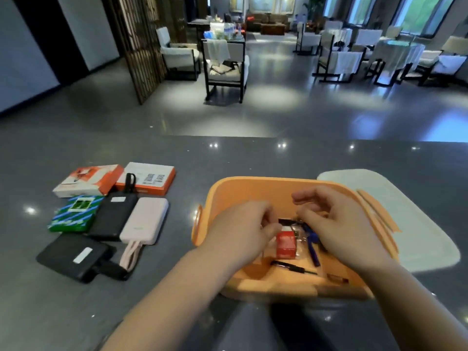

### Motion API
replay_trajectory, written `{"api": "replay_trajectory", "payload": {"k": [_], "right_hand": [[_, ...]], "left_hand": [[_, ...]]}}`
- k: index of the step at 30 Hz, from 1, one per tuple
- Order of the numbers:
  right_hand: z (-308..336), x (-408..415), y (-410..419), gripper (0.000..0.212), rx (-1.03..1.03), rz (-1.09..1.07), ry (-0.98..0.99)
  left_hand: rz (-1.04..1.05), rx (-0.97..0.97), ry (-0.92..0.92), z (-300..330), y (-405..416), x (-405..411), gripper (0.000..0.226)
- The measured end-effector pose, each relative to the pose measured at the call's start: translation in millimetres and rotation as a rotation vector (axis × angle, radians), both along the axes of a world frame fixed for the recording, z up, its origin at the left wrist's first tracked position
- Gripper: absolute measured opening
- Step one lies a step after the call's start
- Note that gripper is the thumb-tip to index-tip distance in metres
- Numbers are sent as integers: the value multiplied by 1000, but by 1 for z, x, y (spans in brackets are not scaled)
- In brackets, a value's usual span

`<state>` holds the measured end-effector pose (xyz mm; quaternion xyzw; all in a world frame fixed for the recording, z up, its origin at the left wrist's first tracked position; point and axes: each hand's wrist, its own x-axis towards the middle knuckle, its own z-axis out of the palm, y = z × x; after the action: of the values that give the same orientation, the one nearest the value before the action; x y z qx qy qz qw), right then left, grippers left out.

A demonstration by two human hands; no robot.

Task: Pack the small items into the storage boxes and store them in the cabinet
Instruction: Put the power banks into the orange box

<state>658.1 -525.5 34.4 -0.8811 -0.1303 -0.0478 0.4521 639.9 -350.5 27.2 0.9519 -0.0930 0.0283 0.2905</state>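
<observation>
An open orange storage box [253, 188] stands on the dark counter in front of me. Both my hands are inside it. My left hand [240, 231] has its fingers curled over a small red box [286, 244]; whether it grips it is unclear. My right hand [336, 224] hovers with loosely curled fingers above blue pens [312, 247] and a keyring-like item. A black pen [291, 267] lies on the box floor. Left of the box lie a pink power bank [144, 219], two black power banks [114, 216] [73, 257], a green packet [74, 214] and two orange-white boxes [88, 179] [149, 178].
The box's pale lid [410, 219] lies on the counter to the right, partly under the box. The counter's far edge [253, 138] runs across the view. Beyond it is a polished floor with a chair [225, 69], tables and a wooden screen [136, 46].
</observation>
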Motion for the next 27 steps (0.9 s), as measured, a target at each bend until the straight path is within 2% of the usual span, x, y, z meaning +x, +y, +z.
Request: {"api": "replay_trajectory", "payload": {"k": [2,4,9,11,14,16,21,23,27], "right_hand": [[6,-6,30,21,27,87,-11],[11,-14,65,22,39,182,3],[0,-46,157,27,134,316,-11],[-15,-55,193,27,97,379,-12],[-44,-55,242,26,-34,408,31],[-64,-47,268,34,-137,353,37],[-92,-16,325,87,-264,88,120],[-102,-8,336,102,-350,43,145],[-115,-2,336,102,-451,13,150]], "left_hand": [[172,-191,-115,7,44,-17,7],[324,-296,-190,7,90,-37,5],[636,-290,-99,-29,186,-86,11],[698,-283,-87,-46,212,-98,14],[753,-148,-110,-65,245,-103,25],[762,-75,-106,-76,261,-100,32],[661,-41,-53,-97,279,-81,40],[631,-3,-50,-104,283,-74,42],[585,-21,-62,-115,294,-72,43]]}}
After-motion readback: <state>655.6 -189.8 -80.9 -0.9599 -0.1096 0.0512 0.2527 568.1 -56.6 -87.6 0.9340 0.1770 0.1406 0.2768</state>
